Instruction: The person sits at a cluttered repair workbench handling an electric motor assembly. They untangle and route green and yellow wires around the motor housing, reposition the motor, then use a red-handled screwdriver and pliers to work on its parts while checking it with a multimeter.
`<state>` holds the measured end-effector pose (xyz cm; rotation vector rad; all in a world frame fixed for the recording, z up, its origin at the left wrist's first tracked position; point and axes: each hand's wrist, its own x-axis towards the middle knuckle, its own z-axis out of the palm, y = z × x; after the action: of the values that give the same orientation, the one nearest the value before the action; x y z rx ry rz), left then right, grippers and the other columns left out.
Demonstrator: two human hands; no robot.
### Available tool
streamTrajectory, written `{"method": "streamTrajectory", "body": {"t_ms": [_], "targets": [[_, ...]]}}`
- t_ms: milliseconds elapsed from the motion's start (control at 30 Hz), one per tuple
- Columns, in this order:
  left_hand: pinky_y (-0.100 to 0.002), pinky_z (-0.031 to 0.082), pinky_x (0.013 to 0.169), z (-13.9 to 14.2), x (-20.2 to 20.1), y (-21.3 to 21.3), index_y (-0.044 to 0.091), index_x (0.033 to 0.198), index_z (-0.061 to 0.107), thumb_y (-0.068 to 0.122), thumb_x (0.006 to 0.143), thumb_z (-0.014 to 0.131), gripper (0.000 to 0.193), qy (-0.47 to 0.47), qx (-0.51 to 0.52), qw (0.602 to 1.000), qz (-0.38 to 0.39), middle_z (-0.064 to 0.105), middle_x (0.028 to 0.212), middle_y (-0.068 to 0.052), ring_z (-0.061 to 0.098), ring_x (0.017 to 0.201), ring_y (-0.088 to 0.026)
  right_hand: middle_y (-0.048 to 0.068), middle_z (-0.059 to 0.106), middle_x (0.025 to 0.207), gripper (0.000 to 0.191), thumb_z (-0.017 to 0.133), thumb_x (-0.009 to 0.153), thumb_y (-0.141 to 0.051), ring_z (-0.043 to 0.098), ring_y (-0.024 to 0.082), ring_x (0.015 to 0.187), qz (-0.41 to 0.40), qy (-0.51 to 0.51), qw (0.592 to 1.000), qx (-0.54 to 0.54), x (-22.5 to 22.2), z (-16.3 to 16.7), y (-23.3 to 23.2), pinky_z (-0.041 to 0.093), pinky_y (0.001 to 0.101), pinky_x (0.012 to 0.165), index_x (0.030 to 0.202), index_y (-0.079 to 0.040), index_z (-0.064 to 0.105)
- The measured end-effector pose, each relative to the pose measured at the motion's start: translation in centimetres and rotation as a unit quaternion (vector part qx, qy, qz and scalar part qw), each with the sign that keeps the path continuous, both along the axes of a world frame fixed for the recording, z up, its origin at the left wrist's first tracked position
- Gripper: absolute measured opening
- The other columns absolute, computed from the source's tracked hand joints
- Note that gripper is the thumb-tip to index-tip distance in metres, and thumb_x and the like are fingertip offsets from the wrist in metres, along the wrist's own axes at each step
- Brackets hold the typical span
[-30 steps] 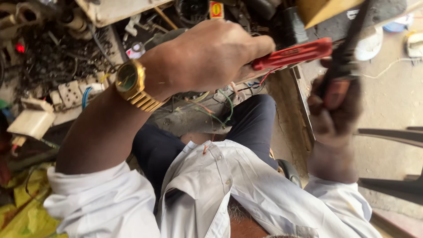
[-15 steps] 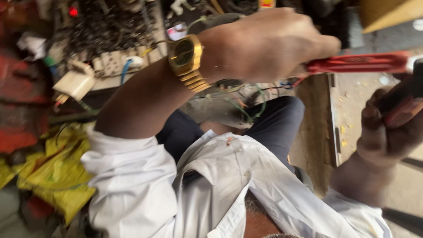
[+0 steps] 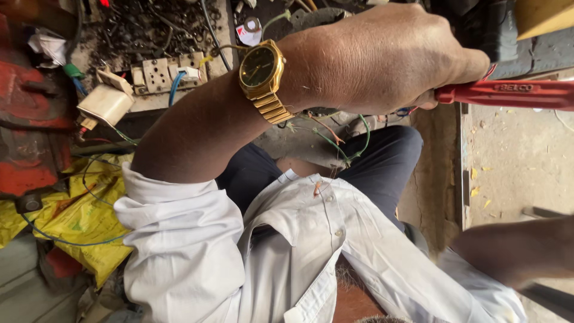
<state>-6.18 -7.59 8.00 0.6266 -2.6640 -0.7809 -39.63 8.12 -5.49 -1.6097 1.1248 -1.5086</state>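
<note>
Head view looks straight down: one red tool handle (image 3: 508, 94) juts toward the right edge, level, up near the top of the frame. Left hand (image 3: 382, 57) is clenched tight round its near end, fingers fully curled. One gold wristwatch (image 3: 261, 72) sits on that wrist. Right forearm shows blurred at lower right; its hand is out of frame. Behind, one cream socket board (image 3: 168, 72), one yellow sack (image 3: 78, 221).

One head-worn view looks steeply down, close over the wearer's own white shirt (image 3: 299, 239).
</note>
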Motion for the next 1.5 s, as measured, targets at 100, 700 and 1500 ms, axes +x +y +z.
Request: {"method": "streamTrajectory", "body": {"t_ms": [100,700,1500], "targets": [[-0.041,0.058,0.061,-0.1,0.0,0.0,0.010,0.114,0.064,0.025,0.096,0.068,0.023,-0.010,0.010,1.000,0.009,0.073,0.080,-0.007,0.076,0.073,-0.024,0.005,0.056,0.115,0.051,0.068,0.104,0.000,0.056,0.009,0.086,-0.010,0.015,1.000,-0.005,0.6,-0.3,0.7,0.046,0.0194,0.086,0.148,-0.001,0.042],[-0.042,0.055,0.056,-0.9,0.5,-0.7,0.001,0.108,0.063,0.022,0.096,0.076,0.028,0.071,-0.078,0.994,-0.007,0.072,0.078,-0.014,0.074,0.070,-0.030,0.008,0.053,0.120,0.061,0.068,0.107,0.000,0.050,0.010,0.074,-0.037,0.039,0.998,0.044,-0.3,-2.3,-1.4,0.043,0.0206,0.081,0.158,0.002,0.034],[-0.043,0.056,0.063,-1.7,0.8,-1.2,0.001,0.106,0.066,0.016,0.092,0.073,0.022,0.031,-0.055,0.997,0.055,0.073,0.083,-0.016,0.074,0.075,-0.030,0.006,0.057,0.121,0.046,0.074,0.109,0.000,0.059,0.010,0.094,-0.004,0.016,0.998,0.063,0.3,0.9,-2.4,0.046,0.0216,0.086,0.146,0.003,0.046]]}}
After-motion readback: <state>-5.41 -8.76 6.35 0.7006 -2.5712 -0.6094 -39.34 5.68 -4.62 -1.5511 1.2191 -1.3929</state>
